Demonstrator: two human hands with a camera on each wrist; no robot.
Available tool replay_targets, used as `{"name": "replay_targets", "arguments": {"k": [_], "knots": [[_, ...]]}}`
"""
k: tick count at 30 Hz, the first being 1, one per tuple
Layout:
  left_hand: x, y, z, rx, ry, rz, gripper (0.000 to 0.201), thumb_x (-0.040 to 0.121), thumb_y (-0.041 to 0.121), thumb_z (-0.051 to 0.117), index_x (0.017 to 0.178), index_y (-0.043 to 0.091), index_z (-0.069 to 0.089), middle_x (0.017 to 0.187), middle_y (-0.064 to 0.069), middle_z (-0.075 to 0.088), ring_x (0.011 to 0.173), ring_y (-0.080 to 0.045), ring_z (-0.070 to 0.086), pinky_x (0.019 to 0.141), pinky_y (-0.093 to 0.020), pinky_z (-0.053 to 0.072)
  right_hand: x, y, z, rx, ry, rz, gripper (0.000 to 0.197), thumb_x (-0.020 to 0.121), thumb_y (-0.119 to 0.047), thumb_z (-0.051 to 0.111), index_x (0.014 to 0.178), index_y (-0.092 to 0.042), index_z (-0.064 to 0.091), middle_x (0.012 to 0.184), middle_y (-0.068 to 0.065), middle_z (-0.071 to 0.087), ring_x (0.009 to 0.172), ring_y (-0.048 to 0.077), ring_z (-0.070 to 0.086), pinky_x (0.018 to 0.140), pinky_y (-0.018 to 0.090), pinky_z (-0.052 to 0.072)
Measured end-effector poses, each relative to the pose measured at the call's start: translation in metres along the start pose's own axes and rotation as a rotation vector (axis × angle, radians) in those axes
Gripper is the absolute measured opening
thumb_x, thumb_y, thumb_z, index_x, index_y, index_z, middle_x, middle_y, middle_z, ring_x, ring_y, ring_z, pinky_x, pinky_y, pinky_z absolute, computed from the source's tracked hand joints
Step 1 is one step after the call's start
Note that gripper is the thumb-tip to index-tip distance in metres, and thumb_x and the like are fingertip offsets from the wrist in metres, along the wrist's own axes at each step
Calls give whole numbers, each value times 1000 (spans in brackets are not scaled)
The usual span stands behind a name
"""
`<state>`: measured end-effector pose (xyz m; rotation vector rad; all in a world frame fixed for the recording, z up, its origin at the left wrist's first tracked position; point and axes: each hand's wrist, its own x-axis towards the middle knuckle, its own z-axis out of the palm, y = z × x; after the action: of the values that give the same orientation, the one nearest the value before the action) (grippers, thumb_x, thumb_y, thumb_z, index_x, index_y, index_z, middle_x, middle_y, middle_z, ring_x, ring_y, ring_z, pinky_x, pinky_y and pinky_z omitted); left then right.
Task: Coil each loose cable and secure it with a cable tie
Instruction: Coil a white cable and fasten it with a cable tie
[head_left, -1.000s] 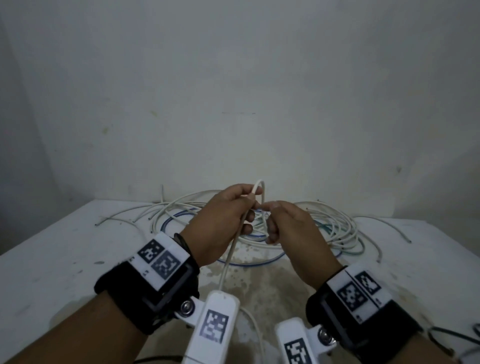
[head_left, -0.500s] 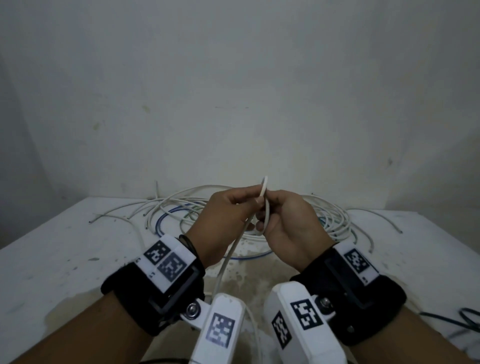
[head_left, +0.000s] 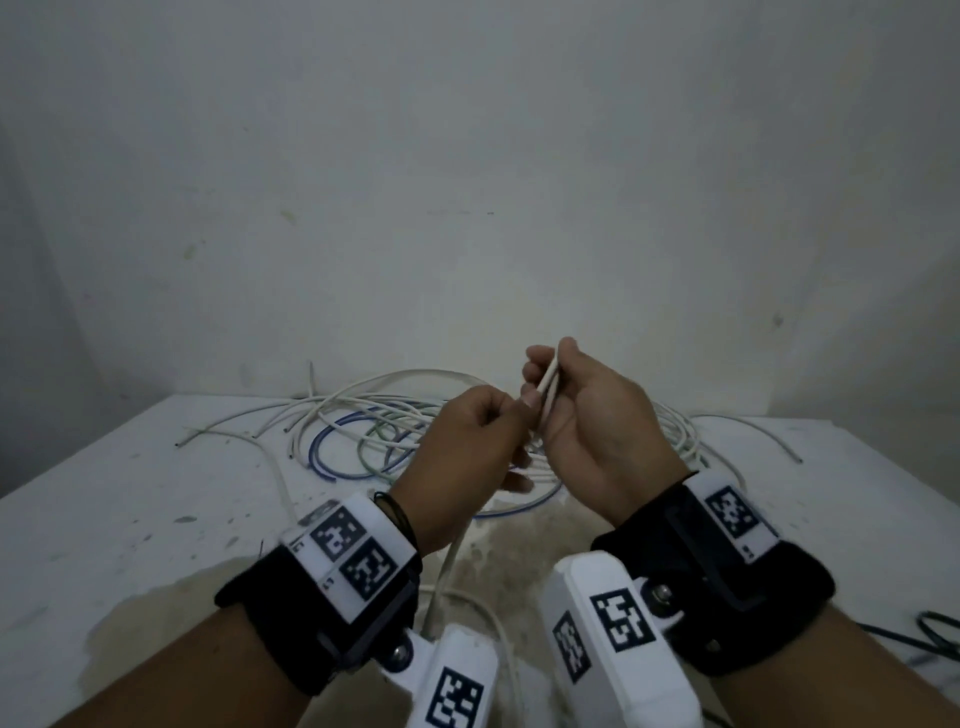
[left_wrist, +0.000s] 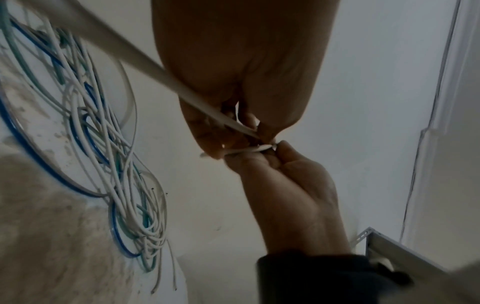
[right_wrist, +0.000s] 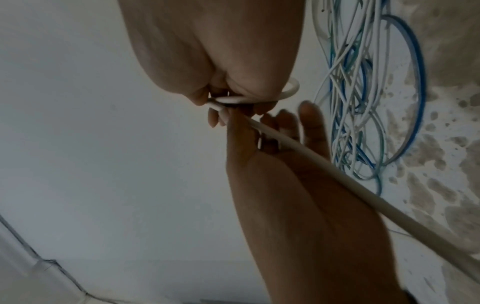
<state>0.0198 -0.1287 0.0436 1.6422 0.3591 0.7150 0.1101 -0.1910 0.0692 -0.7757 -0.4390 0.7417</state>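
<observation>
Above the table's middle, both hands hold one white cable (head_left: 548, 385). My right hand (head_left: 551, 358), palm turned toward me, pinches the cable's doubled-over end, which stands upright between thumb and fingers. My left hand (head_left: 511, 415), just left and lower, pinches the same cable beside it. From there the cable (head_left: 448, 564) drops under my left wrist to the table. In the right wrist view the end forms a small loop (right_wrist: 291, 90) at my right hand (right_wrist: 221, 96). The left wrist view has the strand (left_wrist: 155, 67) running into my left hand (left_wrist: 249, 131).
A tangled heap of white, blue and green cables (head_left: 363, 426) lies on the white table (head_left: 130, 519) behind the hands, against the wall. A dark cable (head_left: 935, 626) lies at the right edge. The tabletop under the wrists is stained brown.
My right hand has risen and turned palm toward me, lifting the doubled cable end. My left hand has dropped slightly and now sits below the right one.
</observation>
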Motion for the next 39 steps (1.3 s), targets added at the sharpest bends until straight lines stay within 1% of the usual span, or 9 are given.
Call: {"name": "replay_targets", "arguments": {"k": [6,12,19,22,26,29,32,36,39], "knots": [[-8,-1,12,-140,-290,-89,24,102,24,39,95,7,54,53,2,51,44,-14,41,43,-22,38,12,-43,-7,73,-131,30,38,103,-33,26,80,-12,49,49,-6,42,42,11,42,52,25,40],[5,5,29,-342,-313,-154,14,97,17,50,97,8,61,60,3,52,45,-7,43,45,-18,38,12,-76,-5,-26,-234,11,38,100,-36,30,76,-15,50,47,-8,31,38,9,28,44,21,32],[21,-8,16,-151,-457,-169,26,93,34,49,96,11,60,57,8,38,47,-6,25,42,-16,25,10,-133,-7,-96,-272,-67,37,100,-38,31,73,-17,47,42,-7,27,32,5,22,36,18,25],[33,-14,-6,-57,-374,-163,29,83,36,55,90,9,61,58,7,37,46,-5,27,45,-16,25,6,-153,-15,-222,-269,-82,37,100,-38,32,75,-16,49,44,-8,29,33,4,22,37,15,24],[54,-12,-34,168,-273,-129,26,87,30,59,86,5,65,61,-1,35,48,-9,29,46,-20,27,0,-151,-27,-349,-271,-104,35,99,-38,35,79,-14,52,47,-9,32,34,4,25,40,17,30],[65,-11,-46,350,-243,-109,28,94,28,57,84,4,68,60,-1,37,48,-10,33,48,-23,30,-3,-145,-33,-280,-313,-85,36,98,-37,34,79,-13,53,46,-9,31,37,7,31,48,20,44],[69,-12,-47,472,-227,-94,33,93,34,57,77,7,66,56,1,39,48,-11,33,48,-23,29,-5,-137,-34,-172,-340,-82,37,97,-38,33,76,-15,53,44,-8,29,35,6,28,45,21,42],[60,-18,-39,506,-339,-157,33,92,35,60,72,10,66,56,-1,37,50,-14,31,47,-23,27,-3,-129,-35,-183,-283,-136,41,97,-41,32,73,-16,53,45,-7,27,33,6,22,39,20,24],[50,-22,-31,513,-475,-214,33,90,38,61,75,11,71,55,0,39,50,-14,32,47,-23,27,-1,-128,-36,-204,-211,-199,39,97,-39,34,71,-16,52,46,-7,27,35,7,24,39,19,25]]}}
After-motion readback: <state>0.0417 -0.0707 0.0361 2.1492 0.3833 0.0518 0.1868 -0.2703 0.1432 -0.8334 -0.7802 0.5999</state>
